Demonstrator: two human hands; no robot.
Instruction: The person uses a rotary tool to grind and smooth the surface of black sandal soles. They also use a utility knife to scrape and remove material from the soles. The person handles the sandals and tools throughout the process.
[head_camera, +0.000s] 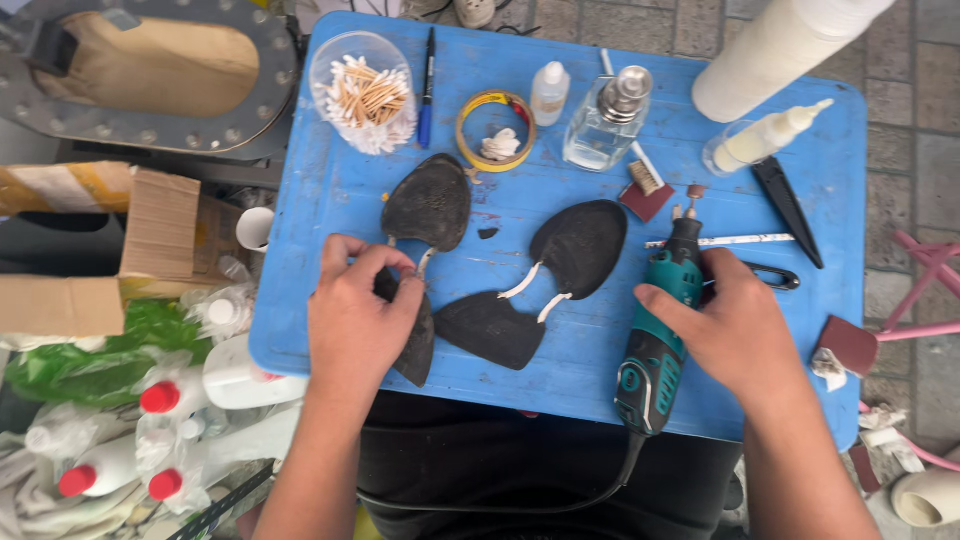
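Head view, blue table (330, 190), paved floor (900, 60), cardboard box (160, 225), plastic bottles (160, 400)

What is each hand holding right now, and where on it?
The left hand pinches the upper end of a dark sole piece. The right hand rests on the side of the green rotary tool, near its upper body; a full grip cannot be told.

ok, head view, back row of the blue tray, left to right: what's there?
Tub of cotton swabs → blue pen → yellow tape roll → small white bottle → clear glass bottle → glue bottle, all on the blue tray.
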